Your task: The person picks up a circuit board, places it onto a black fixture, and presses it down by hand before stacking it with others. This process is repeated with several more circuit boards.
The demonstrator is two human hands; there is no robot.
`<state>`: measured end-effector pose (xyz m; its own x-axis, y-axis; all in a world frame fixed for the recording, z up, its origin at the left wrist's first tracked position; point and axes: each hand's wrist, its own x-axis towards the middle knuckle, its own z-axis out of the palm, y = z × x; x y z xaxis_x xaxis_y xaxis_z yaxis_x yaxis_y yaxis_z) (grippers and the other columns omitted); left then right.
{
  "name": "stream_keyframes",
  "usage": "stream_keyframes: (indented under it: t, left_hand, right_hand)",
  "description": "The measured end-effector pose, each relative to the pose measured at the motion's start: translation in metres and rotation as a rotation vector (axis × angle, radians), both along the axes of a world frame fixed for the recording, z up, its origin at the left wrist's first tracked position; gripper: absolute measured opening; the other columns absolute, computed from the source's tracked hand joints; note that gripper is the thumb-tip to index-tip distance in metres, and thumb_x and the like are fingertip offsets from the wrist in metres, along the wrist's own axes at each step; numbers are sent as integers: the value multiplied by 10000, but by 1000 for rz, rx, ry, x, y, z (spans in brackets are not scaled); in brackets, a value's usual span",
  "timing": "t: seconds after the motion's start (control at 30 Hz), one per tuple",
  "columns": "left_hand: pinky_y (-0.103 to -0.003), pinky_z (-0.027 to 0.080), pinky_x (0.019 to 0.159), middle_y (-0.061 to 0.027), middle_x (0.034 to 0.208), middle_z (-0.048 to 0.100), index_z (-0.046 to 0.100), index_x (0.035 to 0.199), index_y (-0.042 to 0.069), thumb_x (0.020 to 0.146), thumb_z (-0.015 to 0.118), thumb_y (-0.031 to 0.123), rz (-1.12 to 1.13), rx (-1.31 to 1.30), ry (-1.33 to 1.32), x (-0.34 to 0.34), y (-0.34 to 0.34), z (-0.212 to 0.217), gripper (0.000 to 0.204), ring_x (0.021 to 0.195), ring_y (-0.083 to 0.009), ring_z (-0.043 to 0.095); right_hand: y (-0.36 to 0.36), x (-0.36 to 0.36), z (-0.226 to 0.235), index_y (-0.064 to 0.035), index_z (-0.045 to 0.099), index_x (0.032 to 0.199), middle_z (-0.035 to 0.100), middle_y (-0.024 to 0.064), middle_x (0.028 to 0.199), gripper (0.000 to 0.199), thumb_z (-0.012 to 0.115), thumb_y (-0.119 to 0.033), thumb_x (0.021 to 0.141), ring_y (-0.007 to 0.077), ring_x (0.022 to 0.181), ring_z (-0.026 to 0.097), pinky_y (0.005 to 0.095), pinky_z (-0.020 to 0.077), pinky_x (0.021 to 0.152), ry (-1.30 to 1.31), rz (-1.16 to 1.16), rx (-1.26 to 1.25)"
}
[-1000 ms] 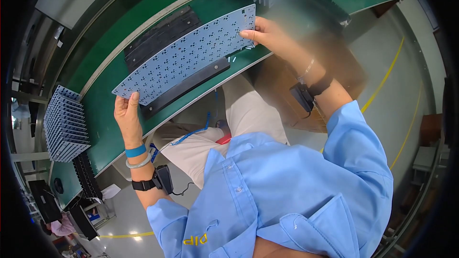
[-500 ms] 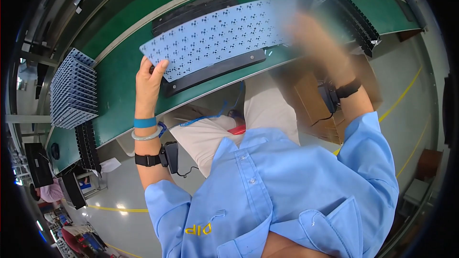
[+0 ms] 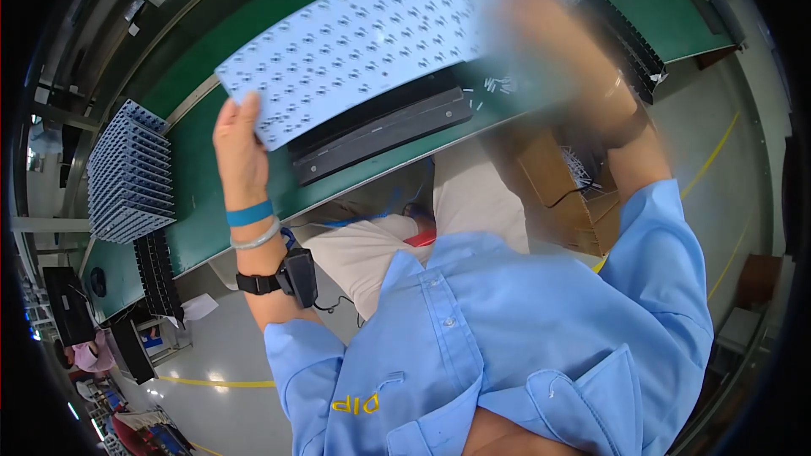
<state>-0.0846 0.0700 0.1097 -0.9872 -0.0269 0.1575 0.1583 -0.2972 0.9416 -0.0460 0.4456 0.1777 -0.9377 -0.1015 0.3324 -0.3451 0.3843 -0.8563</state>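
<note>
Circuit board (image 3: 363, 42), long, pale blue and dotted with clusters of small dark marks, is held up at a slant over a green workbench (image 3: 196, 224), its left end nearer the wearer than its right. Half a second ago it sat lower in view, almost against the near bar of a long black fixture (image 3: 384, 137). Now it has shifted up and away: it hides the fixture's far strip, while more of the dark part behind the near bar shows. More small white pieces (image 3: 498, 84) are also visible on the bench, just right of the fixture.

The left hand (image 3: 240, 142) grips the board's near left corner, thumb on the face turned to the wearer and fingers behind the edge. Its forearm rises almost straight from the lower edge, carrying a blue wristband (image 3: 250, 214), a pale bangle (image 3: 256, 237) and a black strapped device (image 3: 298, 277). The right arm reaches up and inward, elbow bent, to the right hand (image 3: 541, 17) by the board's far end; a second ago that hand clearly pinched this end, but blur now covers it, so its grip cannot be told.

Evenly stacked boards (image 3: 131, 176) stand to the left, and an open cardboard box (image 3: 551, 176) sits below the bench at right.
</note>
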Motion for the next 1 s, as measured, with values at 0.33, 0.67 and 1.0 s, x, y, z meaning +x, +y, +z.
stream_keyframes:
  t: [0.33, 0.67, 1.0]
  left_hand:
    - [-336, 470, 886, -153, 1182, 546, 441, 1206, -47, 925, 512, 136, 410, 222, 191, 110, -90, 10, 342, 1030, -209, 563]
    - [-355, 449, 940, -165, 1225, 520, 411, 1253, -44, 917, 532, 171, 583, 224, 99, 164, -97, -21, 417, 1075, -235, 545]
    - [-344, 458, 913, -159, 1213, 529, 432, 1238, -36, 919, 530, 182, 493, 201, 85, 139, -82, -25, 398, 1054, -227, 554]
  right_hand:
    - [-130, -46, -42, -82, 612, 949, 622, 68, 831, 236, 627, -282, 825, 209, 787, 599, 331, 466, 692, 4, 487, 497]
    - [-188, -47, -49, -77, 588, 870, 622, 81, 832, 161, 621, -220, 804, 278, 820, 595, 386, 450, 707, -42, 654, 887]
    - [-18, -24, -34, -89, 536, 834, 577, 58, 831, 124, 602, -186, 791, 272, 798, 575, 388, 449, 677, 49, 493, 1052]
